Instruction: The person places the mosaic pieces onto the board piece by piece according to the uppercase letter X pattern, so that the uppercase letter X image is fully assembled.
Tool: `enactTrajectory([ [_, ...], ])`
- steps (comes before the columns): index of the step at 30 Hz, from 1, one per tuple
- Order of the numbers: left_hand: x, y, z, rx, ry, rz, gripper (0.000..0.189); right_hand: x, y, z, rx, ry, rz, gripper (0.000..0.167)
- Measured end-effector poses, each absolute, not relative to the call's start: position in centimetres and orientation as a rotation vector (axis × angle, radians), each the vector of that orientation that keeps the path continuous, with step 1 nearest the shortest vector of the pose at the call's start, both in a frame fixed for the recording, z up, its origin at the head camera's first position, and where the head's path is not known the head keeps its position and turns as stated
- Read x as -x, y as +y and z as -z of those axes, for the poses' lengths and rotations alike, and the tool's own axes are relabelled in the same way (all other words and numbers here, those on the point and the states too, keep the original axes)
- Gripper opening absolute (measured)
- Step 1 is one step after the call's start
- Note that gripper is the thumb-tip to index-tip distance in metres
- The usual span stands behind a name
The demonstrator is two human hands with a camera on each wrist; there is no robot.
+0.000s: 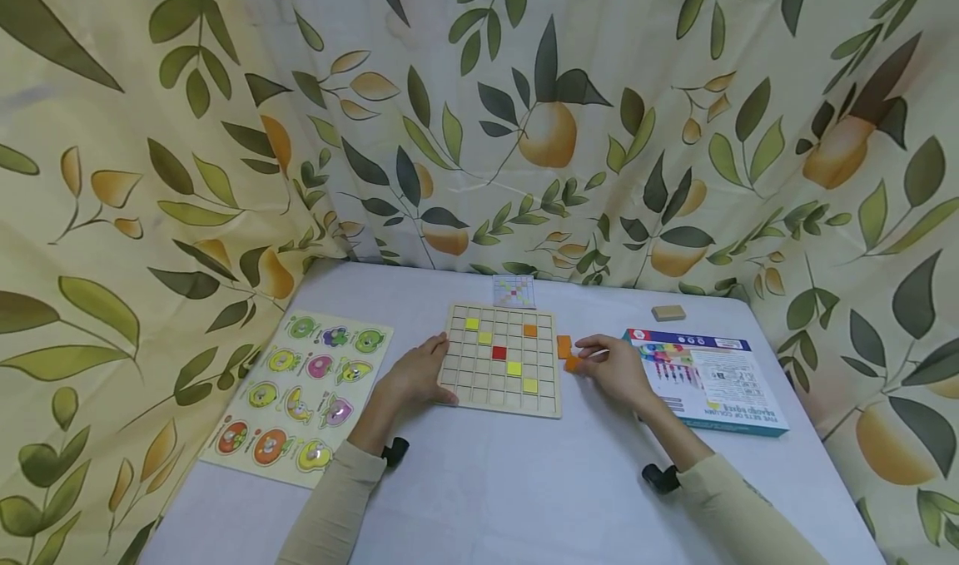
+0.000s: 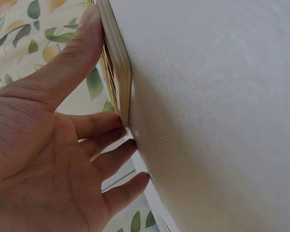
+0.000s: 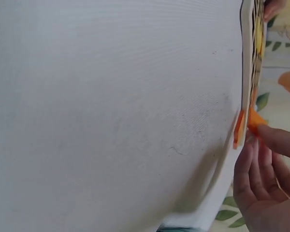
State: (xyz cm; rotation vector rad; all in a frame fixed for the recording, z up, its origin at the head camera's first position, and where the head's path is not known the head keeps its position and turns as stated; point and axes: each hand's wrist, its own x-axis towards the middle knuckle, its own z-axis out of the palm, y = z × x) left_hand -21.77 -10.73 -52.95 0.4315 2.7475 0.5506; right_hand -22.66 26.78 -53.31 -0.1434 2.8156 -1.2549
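Observation:
My left hand (image 1: pixel 414 371) touches the left side of a square wooden grid board (image 1: pixel 479 401). In the left wrist view, its thumb (image 2: pixel 82 43) lies along the board's edge, with the other fingers relaxed and spread around the corner. Several yellow tiles, one red tile (image 1: pixel 499 353) and one orange tile (image 1: pixel 530 331) sit in the board's squares. Beside the board's right edge, my right hand (image 1: pixel 616 371) pinches an orange tile (image 3: pixel 256 120) between thumb and fingers. Another orange tile (image 1: pixel 563 346) lies on the cloth there, against or very near the board.
A small colored grid card (image 1: pixel 514 292) lies behind the board. At the left is a fruit puzzle board (image 1: pixel 300 398). A flat printed box (image 1: pixel 708 382) lies at the right, with a small wooden block (image 1: pixel 668 313) behind it. White cloth (image 1: pixel 524 498) covers the table; patterned curtains surround it.

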Motion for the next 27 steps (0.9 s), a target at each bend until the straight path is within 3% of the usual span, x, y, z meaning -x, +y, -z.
enactTrajectory([
  [27,21.8,-10.9,53.0,-0.448,2.745,-0.553,0.118,26.4,21.8,53.1,0.097,2.79,1.395,0.028],
])
